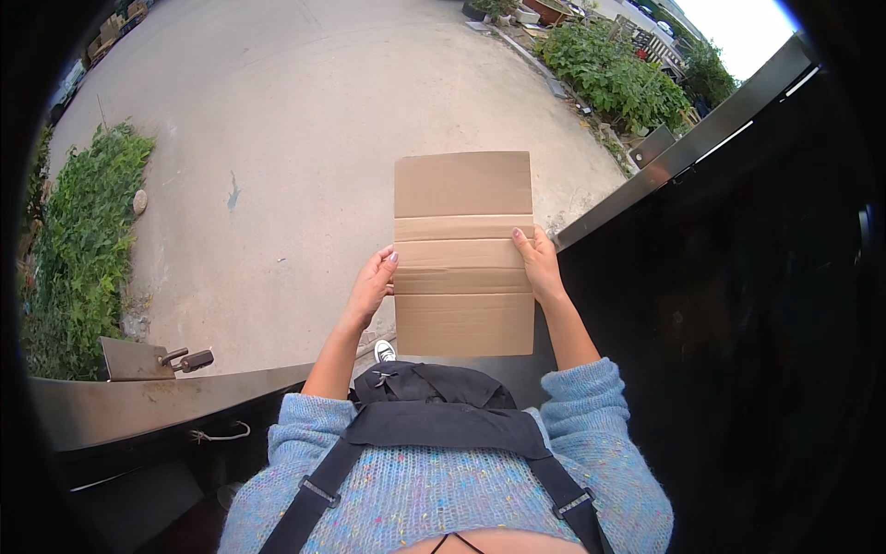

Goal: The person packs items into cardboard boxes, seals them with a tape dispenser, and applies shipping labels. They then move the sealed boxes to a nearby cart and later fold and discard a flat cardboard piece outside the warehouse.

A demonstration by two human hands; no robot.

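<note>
A creased sheet of brown corrugated cardboard (462,325) is held up before me, with several fold lines running across its width. My right hand (541,266) grips its right edge, thumb on the near face and fingers mostly hidden behind. At the opposite edge is my left hand (372,285), its thumb and fingertips against the side and a lower finger partly behind the sheet. Below the cardboard, a black-and-white sneaker (385,351) shows beside the black apron (443,422) that I wear.
A dark metal door or gate with a steel edge (623,197) stands close on my right. At left, another metal edge (173,408) carries a latch with a padlock (196,360). Concrete ground (277,138) stretches ahead between green plants (90,235) and a planted bed (616,76).
</note>
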